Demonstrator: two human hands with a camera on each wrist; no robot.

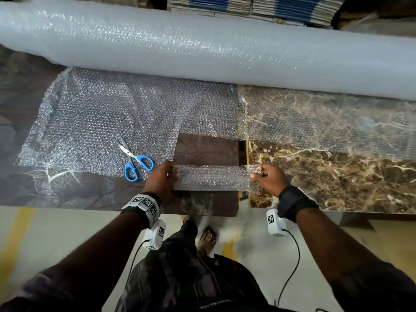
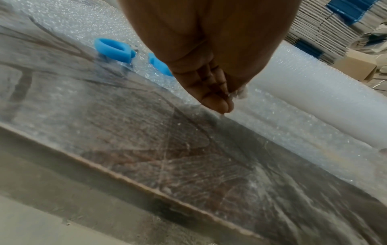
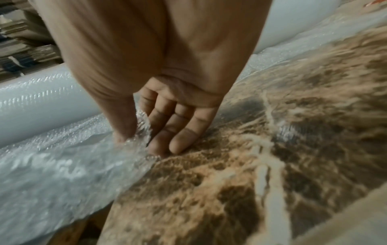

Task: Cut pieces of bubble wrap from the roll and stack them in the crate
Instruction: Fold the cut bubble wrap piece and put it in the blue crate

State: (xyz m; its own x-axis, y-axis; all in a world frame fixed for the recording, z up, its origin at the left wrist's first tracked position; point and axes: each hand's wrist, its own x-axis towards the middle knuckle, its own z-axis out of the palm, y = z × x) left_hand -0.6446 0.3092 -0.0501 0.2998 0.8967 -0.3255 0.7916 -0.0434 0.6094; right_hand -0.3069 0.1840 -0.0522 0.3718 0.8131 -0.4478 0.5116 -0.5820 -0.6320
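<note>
Left hand (image 1: 162,179): gripping the left end of a folded piece of bubble wrap (image 1: 211,177), fingers curling round its edge; in the left wrist view the fingertips (image 2: 215,101) are closing together on a wisp of the film.

Right hand (image 1: 269,176): pinching the right end of the same piece, thumb (image 3: 123,119) pressing the crumpled film from one side while the fingers (image 3: 182,137) are reaching down behind it, their tips touching the marbled top.

Cut piece: lying as a narrow folded band between the two hands, near the front edge of the surface (image 1: 337,181), spanning the gap where a dark slab and a brown marbled slab are meeting.

Roll of bubble wrap (image 1: 202,48): lying lengthwise across the far side of the surface, its loose sheet (image 1: 101,122) spreading toward the person, with a rectangular notch showing at the sheet's near edge just behind the held piece.

Scissors (image 1: 135,161): blue-handled, lying on the loose sheet just left of the left hand, blades pointing away from the person.

Crate: not appearing in any view.

Flattened cardboard stacks (image 1: 258,5): standing behind the roll.

Floor (image 1: 56,233): showing below the surface edge, with the person's feet on it.
</note>
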